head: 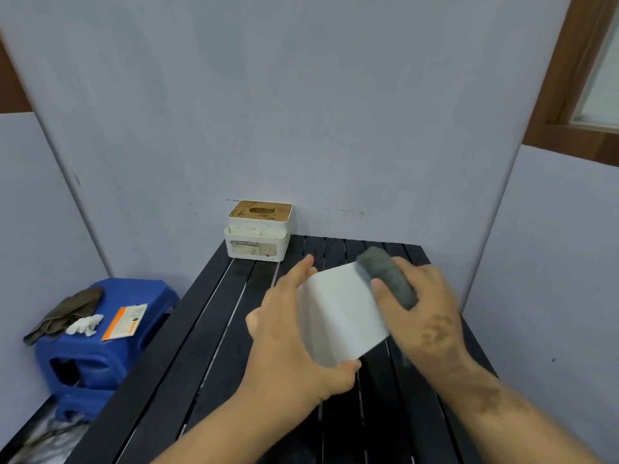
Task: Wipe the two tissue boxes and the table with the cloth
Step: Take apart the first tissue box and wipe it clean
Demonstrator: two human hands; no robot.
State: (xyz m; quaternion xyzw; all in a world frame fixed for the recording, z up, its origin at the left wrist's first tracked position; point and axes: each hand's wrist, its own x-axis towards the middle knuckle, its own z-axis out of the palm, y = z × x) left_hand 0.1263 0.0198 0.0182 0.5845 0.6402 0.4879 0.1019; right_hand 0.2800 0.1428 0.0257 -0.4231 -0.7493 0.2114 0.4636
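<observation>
Black slatted table (214, 333), long matte planks with thin pale gaps between them, runs away from the camera toward a pale blue-grey wall (301, 112); plain white tissue box (338, 313), smooth flat-faced and rectangular, is held tilted above the table's middle; left hand (288, 333) is clamped on it, fingers spread over the far left edge, thumb pressed under the near corner; right hand (425, 313) is closed around a grey cloth (385, 276), bunched into a soft fuzzy roll, pressed against the box's far right edge; cloth and right hand are motion-blurred; brownish patterned marks show on the back of the right hand and forearm.

Second tissue box (259, 231) stands upright at the table's far left corner, against the wall, well apart from the hands; cream speckled plastic body with rounded corners, brown wood-look lid with an oval slot, stained with dark blotches; a lower front compartment sits along its near side, contents cannot be told; small label on the front, text too small to read.

Blue plastic stool (110, 333), glossy and moulded, stands left of the table; on its seat lie a crumpled olive-brown rag (65, 313), a wadded white tissue (85, 324) and a flat orange-and-white packet (125, 321); brown wooden window frame (569, 95) at upper right.
</observation>
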